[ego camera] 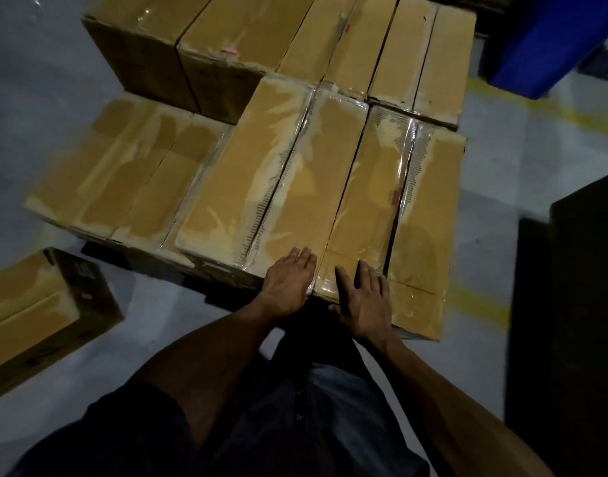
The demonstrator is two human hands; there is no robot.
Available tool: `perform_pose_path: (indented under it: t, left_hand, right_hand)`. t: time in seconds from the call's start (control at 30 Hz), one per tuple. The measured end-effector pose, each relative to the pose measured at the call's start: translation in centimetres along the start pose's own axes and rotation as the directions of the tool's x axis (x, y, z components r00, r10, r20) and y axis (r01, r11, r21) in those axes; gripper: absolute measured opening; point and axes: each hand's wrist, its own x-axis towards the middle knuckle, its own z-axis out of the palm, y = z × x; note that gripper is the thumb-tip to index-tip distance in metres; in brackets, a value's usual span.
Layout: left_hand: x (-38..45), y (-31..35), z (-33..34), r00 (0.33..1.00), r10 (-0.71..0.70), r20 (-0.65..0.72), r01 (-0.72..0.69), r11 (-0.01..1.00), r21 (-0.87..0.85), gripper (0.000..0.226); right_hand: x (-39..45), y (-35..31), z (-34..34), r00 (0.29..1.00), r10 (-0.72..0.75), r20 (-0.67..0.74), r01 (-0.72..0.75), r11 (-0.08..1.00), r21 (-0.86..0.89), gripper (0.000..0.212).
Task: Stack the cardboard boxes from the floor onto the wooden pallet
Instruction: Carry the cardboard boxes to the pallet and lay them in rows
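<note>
Cardboard boxes fill the middle of the frame, packed in rows under glossy tape, with the dark edge of the wooden pallet showing beneath their near side. Both hands lie flat on the top layer at the lower centre. The left hand rests on the near end of the centre box, fingers straight and close together. The right hand rests on the neighbouring box just to its right, fingers straight and slightly spread. Neither grip curls around anything; both palms simply press on cardboard, on either side of the seam between the two boxes.

One more floor box sits on the grey floor at the lower left of the frame, apart from the stack, so the job looks mostly done but not finished.

Judging from the hands, this is a squaring-up push. The risk is in pushing too hard: the near end of the right-hand box seems to sit a little out over the layer below, and the taped tops look slick, so palms could slide instead of moving the box. An uneven shove might skew one box against the other and open the seam. A lower row at the left of the frame leaves a step, so a box placed there carelessly could tip
</note>
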Motion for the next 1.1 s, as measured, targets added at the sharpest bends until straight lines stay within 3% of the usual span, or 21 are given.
perform_pose_path:
  t: [0.17,0.3,0.4,0.57,0.73,0.9,1.1]
  left_hand:
    - [0.3,0.0,-1.7,0.996,-0.012,0.092,0.020,0.996,-0.089,0.081]
    - [0.2,-0.1,-3.9,0.980,-0.191,0.062,0.201,0.917,-0.344,0.065]
    - [-0.9,-0.8,-5.4,0.925,-0.376,0.055,0.350,0.788,-0.507,0.059]
    - [-4.4,-3.2,-7.6,0.760,-0.643,0.091,0.495,0.484,-0.722,0.056]
    - [-8.9,-6.2,-7.8,0.548,-0.825,0.138,0.516,0.204,-0.832,0.052]
    - [-15.3,-9.6,-5.5,0.395,-0.895,0.207,0.479,0.008,-0.878,0.044]
    - [-23.7,-14.6,-2.0,0.229,-0.925,0.304,0.494,-0.158,-0.855,0.056]
  right_hand:
    - [1.0,-0.1,-1.9,0.998,-0.064,0.002,0.064,0.994,0.088,0.089]
    - [2.8,-1.2,-4.7,0.994,-0.107,-0.036,0.112,0.981,0.157,0.071]
    - [3.8,-2.5,-7.2,0.989,-0.143,-0.025,0.145,0.971,0.188,0.065]
    - [6.2,-5.4,-10.0,0.970,-0.242,0.025,0.234,0.956,0.179,0.064]
    - [7.5,-10.4,-11.4,0.924,-0.380,0.050,0.361,0.906,0.223,0.053]
    - [6.6,-17.4,-9.9,0.834,-0.530,0.152,0.509,0.847,0.154,0.052]
    - [5.1,-26.5,-9.2,0.725,-0.644,0.245,0.645,0.759,0.085,0.053]
